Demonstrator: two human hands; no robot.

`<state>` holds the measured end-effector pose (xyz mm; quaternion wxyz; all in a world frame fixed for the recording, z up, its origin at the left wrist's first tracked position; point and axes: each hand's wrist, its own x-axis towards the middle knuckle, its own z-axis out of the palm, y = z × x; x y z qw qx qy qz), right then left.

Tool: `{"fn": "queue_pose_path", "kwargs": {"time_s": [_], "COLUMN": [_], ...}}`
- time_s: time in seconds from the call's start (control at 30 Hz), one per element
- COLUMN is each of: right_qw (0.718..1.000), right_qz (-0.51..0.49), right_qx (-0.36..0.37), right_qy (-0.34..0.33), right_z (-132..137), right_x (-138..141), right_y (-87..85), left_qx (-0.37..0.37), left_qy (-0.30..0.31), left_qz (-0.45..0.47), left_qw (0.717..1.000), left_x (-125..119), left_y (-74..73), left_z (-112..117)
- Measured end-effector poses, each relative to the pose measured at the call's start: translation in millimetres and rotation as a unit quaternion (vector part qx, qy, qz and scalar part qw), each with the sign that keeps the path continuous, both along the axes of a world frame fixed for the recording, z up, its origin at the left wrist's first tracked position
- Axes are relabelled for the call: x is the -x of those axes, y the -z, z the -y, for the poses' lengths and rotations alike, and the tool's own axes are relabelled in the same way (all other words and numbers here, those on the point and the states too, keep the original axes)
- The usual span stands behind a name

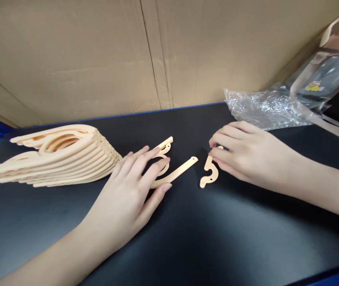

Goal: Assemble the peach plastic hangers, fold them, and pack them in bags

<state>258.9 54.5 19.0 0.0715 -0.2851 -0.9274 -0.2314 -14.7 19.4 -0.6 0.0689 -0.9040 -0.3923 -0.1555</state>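
A cream plastic clothes hanger part (184,169) with two arms and a ring in its middle lies on the black table. My left hand (130,188) is over it, fingers pressed on the ring and upper arm, thumb against the lower arm; the hand hides its left end. Just to the right, my right hand (246,155) pinches the upper end of a small cream hanger hook (212,174) between thumb and fingers. The curved end of this hook points toward me and has a small hole. A gap separates the hook from the hanger part.
A stack of several cream hangers (76,159) sits left of my left hand. Crumpled clear plastic film (264,107) lies at the back right, beside a transparent bottle with a beige strap (324,75). Behind the table (187,238) stands a cardboard wall (97,55).
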Motion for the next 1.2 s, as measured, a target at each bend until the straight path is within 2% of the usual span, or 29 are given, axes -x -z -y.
{"fn": "queue_pose_path", "kwargs": {"time_s": [0.1, 0.17, 0.3, 0.57, 0.7, 0.8, 0.93, 1.2], "right_qw": [1.000, 0.997, 0.977, 0.952, 0.930, 0.923, 0.934, 0.938], "right_qz": [-0.001, -0.026, -0.072, -0.140, -0.187, -0.203, -0.195, -0.180], "right_qx": [0.007, 0.067, 0.191, 0.266, 0.313, 0.325, 0.296, 0.297], "right_qy": [0.008, -0.019, -0.069, -0.047, -0.039, -0.035, -0.045, -0.018], "right_z": [2, 5, 10, 7, 9, 12, 15, 28], "right_x": [-2, -3, -5, -1, 6, 10, 13, 17], "right_y": [-5.9, -8.7, -10.1, -7.6, -4.1, -1.6, 0.4, -2.9], "left_qx": [-0.006, 0.014, 0.036, 0.032, 0.040, 0.076, 0.136, 0.185], "left_qy": [0.070, 0.088, 0.084, 0.076, 0.107, 0.157, 0.202, 0.193], "left_qz": [-0.017, -0.016, 0.004, 0.023, 0.028, 0.038, 0.084, 0.133], "left_qw": [0.997, 0.996, 0.996, 0.996, 0.993, 0.984, 0.966, 0.954], "left_x": [0, 1, 0, -5, -5, -6, -8, -8], "left_y": [0.6, 1.0, -0.4, -2.9, 0.8, 0.3, -3.7, -2.4], "left_z": [0, 1, 3, 6, 3, 3, 8, 11]}}
